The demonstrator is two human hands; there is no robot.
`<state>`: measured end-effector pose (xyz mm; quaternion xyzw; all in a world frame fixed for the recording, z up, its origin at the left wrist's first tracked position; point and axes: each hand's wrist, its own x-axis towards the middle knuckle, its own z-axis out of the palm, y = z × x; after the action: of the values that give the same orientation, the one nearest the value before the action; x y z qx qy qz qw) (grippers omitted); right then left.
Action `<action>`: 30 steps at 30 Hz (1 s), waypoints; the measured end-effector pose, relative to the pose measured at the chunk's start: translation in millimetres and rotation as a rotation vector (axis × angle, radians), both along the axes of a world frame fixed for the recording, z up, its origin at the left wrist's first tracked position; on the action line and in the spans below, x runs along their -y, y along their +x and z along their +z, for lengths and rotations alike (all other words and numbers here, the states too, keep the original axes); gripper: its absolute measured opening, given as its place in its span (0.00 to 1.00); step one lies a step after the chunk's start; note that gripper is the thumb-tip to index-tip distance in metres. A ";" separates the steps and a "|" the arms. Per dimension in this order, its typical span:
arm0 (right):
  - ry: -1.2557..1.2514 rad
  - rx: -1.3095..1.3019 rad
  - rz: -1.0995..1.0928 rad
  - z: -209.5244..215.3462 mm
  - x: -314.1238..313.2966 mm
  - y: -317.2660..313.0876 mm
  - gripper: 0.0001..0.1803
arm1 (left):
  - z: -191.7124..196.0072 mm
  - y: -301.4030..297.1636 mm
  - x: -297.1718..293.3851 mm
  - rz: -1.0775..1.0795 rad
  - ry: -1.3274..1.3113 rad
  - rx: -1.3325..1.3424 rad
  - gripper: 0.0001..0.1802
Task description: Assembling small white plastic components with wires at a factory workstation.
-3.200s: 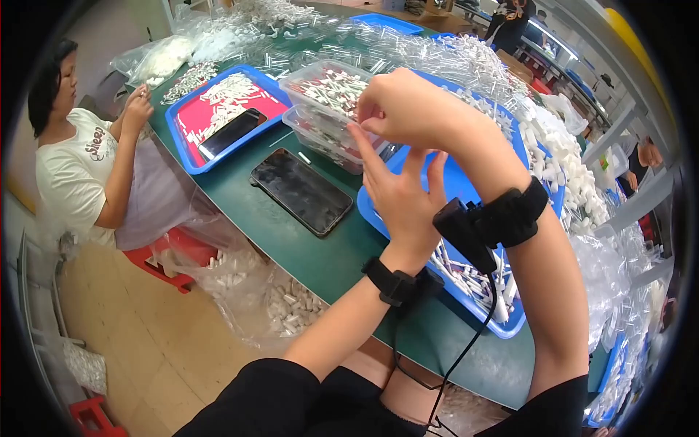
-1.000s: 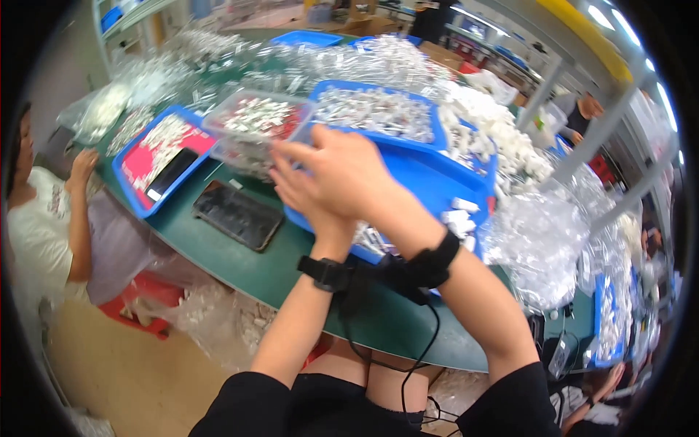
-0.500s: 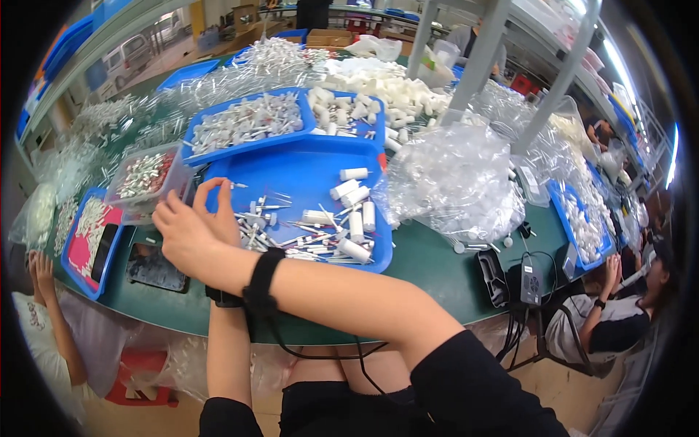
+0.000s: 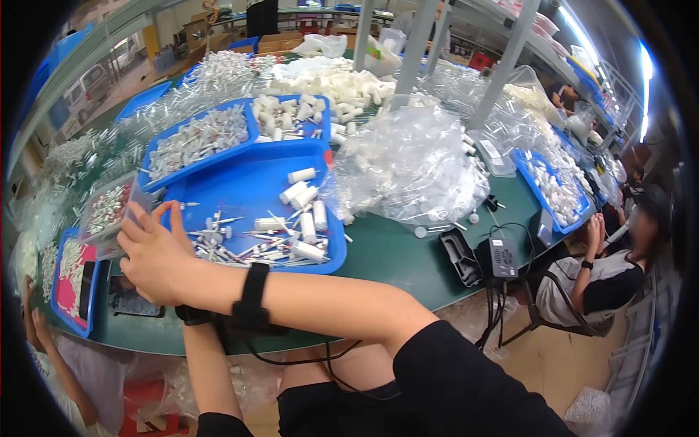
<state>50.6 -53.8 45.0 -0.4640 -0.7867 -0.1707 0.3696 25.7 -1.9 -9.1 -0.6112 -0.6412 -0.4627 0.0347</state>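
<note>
My right arm crosses over my left one. My right hand (image 4: pixel 154 262) hovers at the near side of a clear plastic box (image 4: pixel 102 237) of small white and red parts, its fingers bent but apart. Nothing shows between them. My left hand (image 4: pixel 177 227) is mostly hidden behind the right one; a curled finger shows, and whatever it grips is out of sight. To the right of both hands lies a blue tray (image 4: pixel 240 156) with white cylinders (image 4: pixel 302 197) and thin white-and-red rods with pointed metal tips (image 4: pixel 218 251).
Behind stand blue trays of white parts (image 4: pixel 204 135). A bulging clear bag (image 4: pixel 408 164) sits right of the tray. A phone (image 4: pixel 135 297) and a small blue tray (image 4: pixel 75 320) lie left. A black device with cables (image 4: pixel 502 255) is at the right edge, near a seated person (image 4: pixel 590 277).
The view has swung right, so the table and trays appear further left. My hands stay close together by the clear box, with the right fingers slightly nearer its rim.
</note>
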 end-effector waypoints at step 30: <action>-0.562 -0.727 0.195 -47.4 59.0 172.7 0.10 | 6.5 28.7 42.7 -1.296 -0.617 0.983 0.05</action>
<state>223.3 -112.9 -2.4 -0.5000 -0.6618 0.2579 0.4955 54.4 -44.6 -2.7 -0.5687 -0.2061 -0.4083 -0.6836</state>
